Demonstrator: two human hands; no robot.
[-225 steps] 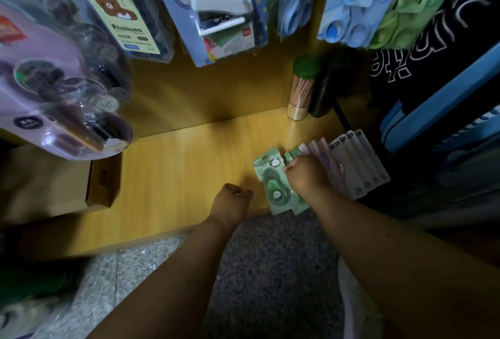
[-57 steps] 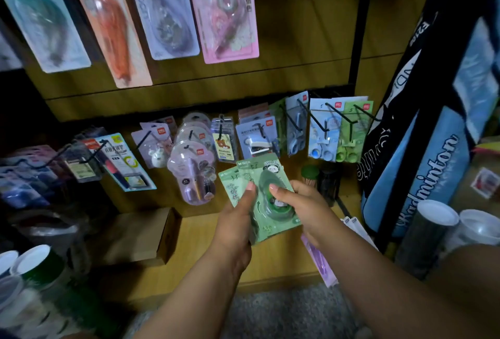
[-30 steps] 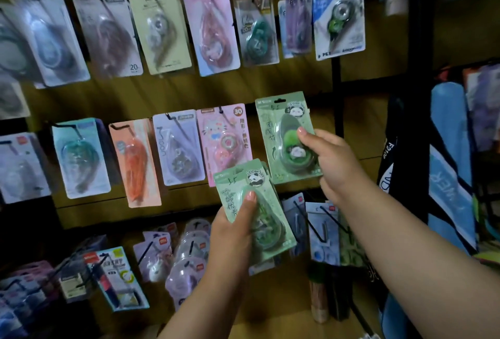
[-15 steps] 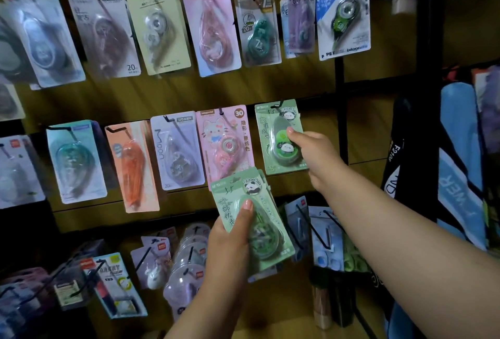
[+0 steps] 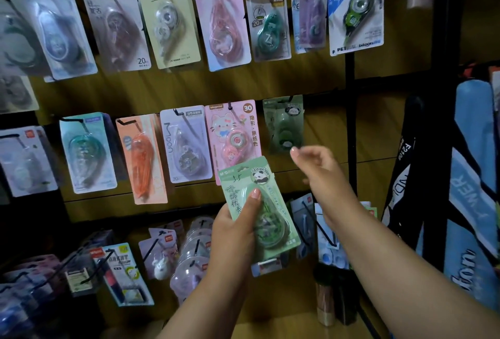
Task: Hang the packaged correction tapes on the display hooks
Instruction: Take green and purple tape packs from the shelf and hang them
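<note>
Hanging on the far-right hook of the middle row, one green correction tape pack (image 5: 283,124) already sits in place just right of the pink cat pack (image 5: 234,135), so part of the job looks done. Just below it the right hand (image 5: 318,168) is blurred, its fingers loosely curled and holding nothing, apart from the hung pack. Nearer and lower, the left hand (image 5: 235,230) grips a green panda pack (image 5: 259,203) with the thumb pressed on its front; other card edges seem to show behind it, so it may be a small stack, though I cannot tell how many. These held packs are what is left to hang, most likely on that same hook, since the neighbouring hooks carry other designs. Whether more stock waits elsewhere is not visible.
</note>
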